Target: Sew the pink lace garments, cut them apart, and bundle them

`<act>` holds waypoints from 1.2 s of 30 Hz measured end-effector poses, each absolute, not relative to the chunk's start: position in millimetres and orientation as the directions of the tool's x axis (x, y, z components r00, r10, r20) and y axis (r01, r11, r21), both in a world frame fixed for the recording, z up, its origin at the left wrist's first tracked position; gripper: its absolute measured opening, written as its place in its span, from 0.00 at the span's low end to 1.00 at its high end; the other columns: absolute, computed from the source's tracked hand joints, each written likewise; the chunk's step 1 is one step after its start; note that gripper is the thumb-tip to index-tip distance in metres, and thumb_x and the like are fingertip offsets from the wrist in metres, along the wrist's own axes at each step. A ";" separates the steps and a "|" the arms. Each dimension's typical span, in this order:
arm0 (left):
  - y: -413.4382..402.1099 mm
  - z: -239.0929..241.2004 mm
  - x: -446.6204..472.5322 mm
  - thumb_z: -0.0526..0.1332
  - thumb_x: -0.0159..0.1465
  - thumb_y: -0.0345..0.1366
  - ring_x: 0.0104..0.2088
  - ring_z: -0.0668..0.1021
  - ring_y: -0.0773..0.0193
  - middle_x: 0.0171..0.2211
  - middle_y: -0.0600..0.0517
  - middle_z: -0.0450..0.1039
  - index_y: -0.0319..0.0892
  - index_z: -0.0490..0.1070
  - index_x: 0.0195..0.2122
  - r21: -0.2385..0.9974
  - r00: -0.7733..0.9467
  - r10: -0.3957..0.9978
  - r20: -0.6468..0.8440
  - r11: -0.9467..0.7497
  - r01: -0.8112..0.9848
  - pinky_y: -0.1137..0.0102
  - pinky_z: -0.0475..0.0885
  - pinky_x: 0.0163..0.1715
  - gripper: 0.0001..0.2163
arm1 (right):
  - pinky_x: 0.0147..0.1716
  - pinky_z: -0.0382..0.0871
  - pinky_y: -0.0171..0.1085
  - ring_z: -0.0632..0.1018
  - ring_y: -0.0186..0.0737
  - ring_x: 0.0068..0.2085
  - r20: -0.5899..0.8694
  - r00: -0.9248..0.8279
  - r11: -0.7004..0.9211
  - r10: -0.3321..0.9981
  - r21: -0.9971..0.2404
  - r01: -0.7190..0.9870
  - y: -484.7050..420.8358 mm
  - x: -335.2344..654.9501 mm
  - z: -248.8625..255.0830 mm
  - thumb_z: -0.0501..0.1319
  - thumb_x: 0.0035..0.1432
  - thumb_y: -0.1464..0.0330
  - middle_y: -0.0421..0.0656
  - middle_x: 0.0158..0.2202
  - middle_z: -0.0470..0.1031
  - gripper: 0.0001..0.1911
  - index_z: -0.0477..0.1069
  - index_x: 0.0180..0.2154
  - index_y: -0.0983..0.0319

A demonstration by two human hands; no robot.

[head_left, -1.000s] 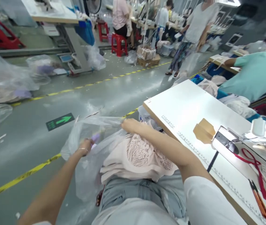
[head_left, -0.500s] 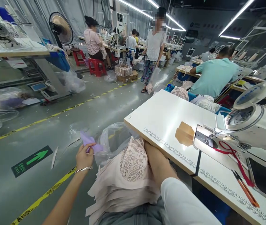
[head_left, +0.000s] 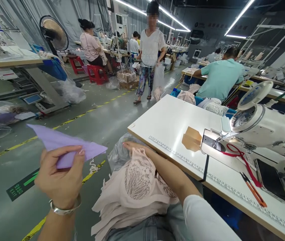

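My left hand (head_left: 62,177), with a silver bracelet at its wrist, pinches a purple sheet (head_left: 59,140) between thumb and fingers, raised above the floor. Whether the sheet is paper or thin cloth I cannot tell. A stack of pale pink lace bras (head_left: 139,180) lies across my lap. Behind its top edge my right hand (head_left: 137,146) reaches out with its fingers stretched toward the left, partly covered by the lace. Just beyond those fingers hangs a clear plastic bag (head_left: 118,154), against the table's edge.
To the right, a white sewing table (head_left: 162,117) carries a sewing machine (head_left: 278,127), red ribbon (head_left: 247,164), thread snips (head_left: 254,190) and a phone (head_left: 270,179). A person (head_left: 151,50) stands in the aisle holding a clear bag. Others sit at machines. A fan (head_left: 54,33) stands at left.
My left hand has lifted the purple sheet up and left, closer to me, and it is spread wider. My right hand has come up from beneath the table edge to behind the bras.
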State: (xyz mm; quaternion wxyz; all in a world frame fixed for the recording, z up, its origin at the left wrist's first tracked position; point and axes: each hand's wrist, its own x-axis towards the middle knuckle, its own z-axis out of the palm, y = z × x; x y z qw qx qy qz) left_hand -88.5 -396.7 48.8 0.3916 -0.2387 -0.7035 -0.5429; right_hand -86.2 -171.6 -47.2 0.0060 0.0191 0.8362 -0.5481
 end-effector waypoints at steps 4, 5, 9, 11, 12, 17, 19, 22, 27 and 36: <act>-370.4 68.7 -85.0 0.61 0.64 0.29 0.32 0.74 0.62 0.30 0.54 0.73 0.44 0.74 0.37 0.224 -0.294 0.194 0.936 0.317 0.922 0.67 0.69 0.32 0.04 | 0.58 0.67 0.49 0.76 0.49 0.54 0.093 -0.995 0.299 -0.029 -0.949 -0.098 -181.5 -60.5 -13.1 0.53 0.59 0.39 0.47 0.51 0.77 0.33 0.75 0.49 0.58; -361.2 70.4 -83.1 0.59 0.65 0.27 0.35 0.75 0.62 0.31 0.53 0.73 0.43 0.73 0.38 0.119 -0.214 0.319 0.923 0.293 0.949 0.68 0.70 0.33 0.06 | 0.58 0.67 0.49 0.77 0.47 0.53 0.175 -0.984 0.205 0.029 -0.965 -0.166 -181.9 -45.6 -1.9 0.51 0.61 0.39 0.47 0.51 0.77 0.34 0.73 0.50 0.58; -308.2 63.5 -63.8 0.51 0.69 0.24 0.39 0.75 0.58 0.32 0.48 0.70 0.39 0.72 0.38 -0.268 0.225 0.662 0.715 -0.037 0.963 0.63 0.74 0.46 0.11 | 0.42 0.76 0.45 0.78 0.45 0.48 0.210 -0.869 -0.133 0.448 -0.946 -0.297 -166.5 29.9 34.5 0.52 0.61 0.40 0.49 0.52 0.74 0.32 0.64 0.52 0.57; -275.4 52.7 -48.9 0.52 0.68 0.22 0.35 0.73 0.60 0.29 0.50 0.69 0.38 0.70 0.33 -0.358 0.397 0.687 0.609 -0.208 0.910 0.61 0.74 0.48 0.10 | 0.38 0.75 0.41 0.77 0.44 0.46 0.141 -0.812 -0.090 0.566 -0.969 -0.231 -151.9 64.3 41.5 0.59 0.60 0.46 0.47 0.50 0.75 0.27 0.62 0.52 0.56; -259.4 46.3 -41.0 0.53 0.68 0.23 0.34 0.73 0.60 0.30 0.50 0.69 0.38 0.70 0.32 -0.377 0.458 0.678 0.575 -0.277 0.884 0.61 0.74 0.49 0.10 | 0.38 0.74 0.40 0.77 0.42 0.45 0.124 -0.767 -0.039 0.630 -0.981 -0.191 -144.1 78.7 41.7 0.62 0.58 0.51 0.46 0.48 0.75 0.26 0.62 0.52 0.57; -204.2 17.3 -6.1 0.52 0.69 0.25 0.36 0.75 0.60 0.32 0.49 0.70 0.37 0.71 0.41 -0.363 0.610 0.614 0.502 -0.490 0.792 0.58 0.73 0.52 0.09 | 0.43 0.70 0.40 0.76 0.41 0.40 0.154 -0.430 0.184 0.889 -0.982 0.029 -103.6 129.6 22.9 0.62 0.48 0.63 0.42 0.39 0.76 0.20 0.67 0.44 0.61; -196.0 10.5 3.5 0.52 0.70 0.29 0.39 0.76 0.58 0.37 0.47 0.71 0.37 0.68 0.51 -0.267 0.620 0.608 0.496 -0.572 0.775 0.60 0.74 0.49 0.11 | 0.41 0.70 0.39 0.75 0.40 0.39 0.144 -0.370 0.198 0.918 -0.974 0.113 -88.4 147.2 14.1 0.61 0.47 0.64 0.42 0.38 0.76 0.18 0.70 0.41 0.61; -188.9 4.9 10.0 0.55 0.70 0.40 0.46 0.74 0.53 0.45 0.42 0.70 0.39 0.61 0.58 -0.032 0.458 0.619 0.638 -0.573 0.819 0.58 0.74 0.48 0.18 | 0.35 0.69 0.36 0.74 0.38 0.34 0.108 -0.364 0.174 0.925 -0.973 0.153 -72.2 172.4 7.6 0.59 0.46 0.63 0.40 0.33 0.74 0.15 0.70 0.38 0.61; -157.2 4.7 1.6 0.65 0.60 0.44 0.53 0.72 0.45 0.50 0.36 0.69 0.37 0.63 0.55 0.648 -0.293 0.806 0.514 -0.141 0.749 0.49 0.69 0.53 0.26 | 0.30 0.65 0.32 0.71 0.36 0.31 0.140 -0.464 0.228 0.875 -0.964 0.140 -65.3 195.6 13.5 0.61 0.49 0.60 0.38 0.30 0.72 0.14 0.69 0.37 0.61; -133.9 11.0 -16.5 0.67 0.46 0.57 0.38 0.79 0.50 0.37 0.44 0.80 0.38 0.76 0.36 0.963 -0.364 0.932 -0.010 0.107 0.246 0.61 0.73 0.38 0.27 | 0.33 0.63 0.34 0.72 0.38 0.32 0.163 -0.317 0.280 0.934 -0.886 0.368 -48.9 211.8 23.5 0.60 0.52 0.66 0.38 0.29 0.74 0.04 0.69 0.31 0.60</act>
